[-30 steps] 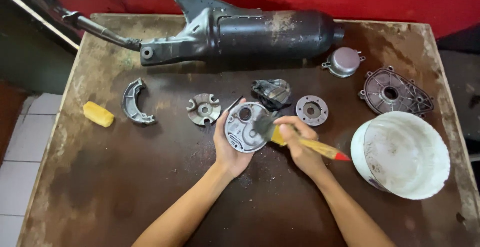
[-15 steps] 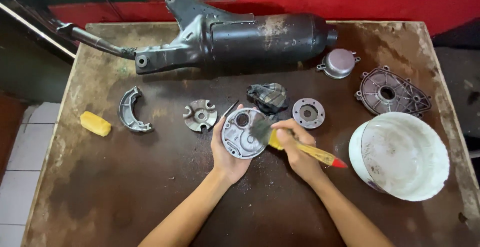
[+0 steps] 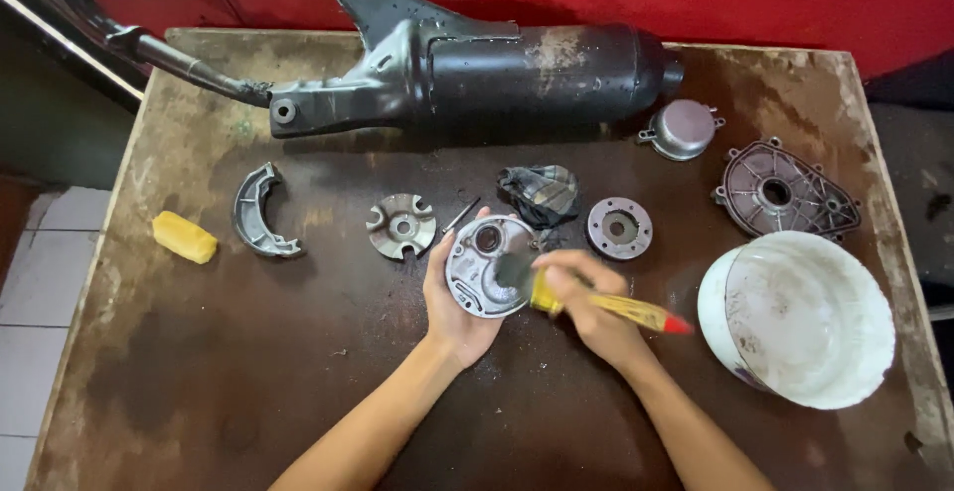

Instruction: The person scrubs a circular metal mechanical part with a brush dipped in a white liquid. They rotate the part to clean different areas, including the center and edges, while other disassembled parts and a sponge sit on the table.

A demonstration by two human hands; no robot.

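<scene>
The left hand (image 3: pixel 452 302) grips a round metal plate (image 3: pixel 485 265); the right hand (image 3: pixel 594 297) clasps a yellow-handled brush (image 3: pixel 556 292). Brushing looks under way, so the next stroke calls for a steady plate.

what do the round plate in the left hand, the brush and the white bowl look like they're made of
The round plate in the left hand looks like cast metal, likely aluminium: dull grey, grimy, with moulded ridges and holes. The brush in the right hand has dark bristles and a glossy yellow handle with a red tip, probably painted wood or plastic. The white bowl seems plastic: smooth, thin-walled, stained inside.
</scene>
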